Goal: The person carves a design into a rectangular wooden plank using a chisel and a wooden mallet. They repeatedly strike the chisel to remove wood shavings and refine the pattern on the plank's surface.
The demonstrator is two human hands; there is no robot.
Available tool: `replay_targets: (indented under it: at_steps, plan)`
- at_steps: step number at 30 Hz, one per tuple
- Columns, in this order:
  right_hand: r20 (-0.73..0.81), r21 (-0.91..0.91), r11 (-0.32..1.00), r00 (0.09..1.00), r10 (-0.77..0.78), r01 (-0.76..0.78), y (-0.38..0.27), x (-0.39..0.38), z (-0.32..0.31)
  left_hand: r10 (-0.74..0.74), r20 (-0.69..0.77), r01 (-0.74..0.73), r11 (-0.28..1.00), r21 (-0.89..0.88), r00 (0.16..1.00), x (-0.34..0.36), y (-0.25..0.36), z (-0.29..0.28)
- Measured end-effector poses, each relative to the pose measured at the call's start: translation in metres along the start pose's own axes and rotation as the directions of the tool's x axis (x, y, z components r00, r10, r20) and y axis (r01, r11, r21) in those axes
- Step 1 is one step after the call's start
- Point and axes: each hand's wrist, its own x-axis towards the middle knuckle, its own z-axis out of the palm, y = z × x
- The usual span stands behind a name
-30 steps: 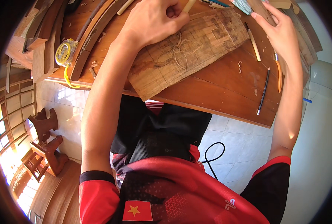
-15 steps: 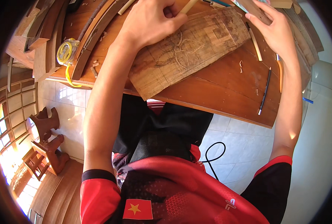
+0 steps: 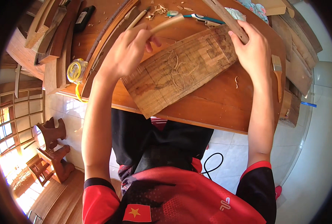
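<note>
My left hand [image 3: 126,52] is closed on a pale wooden stick [image 3: 168,24], raised at the left end of a weathered board [image 3: 190,67] with carved lines and drawn marks. My right hand [image 3: 250,52] grips a thicker, darker wooden piece [image 3: 224,15] over the board's right end. Beyond the board lie a toothbrush [image 3: 203,18], another light wooden stick [image 3: 138,16] and wood shavings [image 3: 158,9]. A paintbrush [image 3: 278,80] rests right of my right arm.
Long wooden strips [image 3: 102,44] lie at left beside a yellow tape measure [image 3: 76,71] and dark object [image 3: 84,20]. Planks are stacked along both sides [image 3: 296,56] of the table [image 3: 207,112]. A cloth [image 3: 253,9] lies at the back, wooden stools [image 3: 52,160] stand lower left.
Both hands are lower in the picture and further left, still holding their wooden pieces; the toothbrush and shavings beyond them now show. The board and table also appear lower in the view.
</note>
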Motion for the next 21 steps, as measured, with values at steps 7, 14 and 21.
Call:
replay_targets:
  at_steps: [7,14,21]
  plan:
    - [-0.208,0.057,0.996,0.976,-0.058,0.072,0.0,-0.018,0.013,-0.142,0.011,0.131,0.935,0.328,0.99,-0.001,0.03,0.01]
    - [-0.206,0.117,0.99,0.977,-0.051,0.076,0.006,-0.024,0.018,-0.192,0.04,0.141,0.829,0.542,0.981,0.018,0.048,0.008]
    - [-0.231,0.147,0.984,0.971,-0.064,0.1,0.006,-0.023,0.016,-0.167,-0.013,0.139,0.771,0.622,0.986,0.015,0.054,0.003]
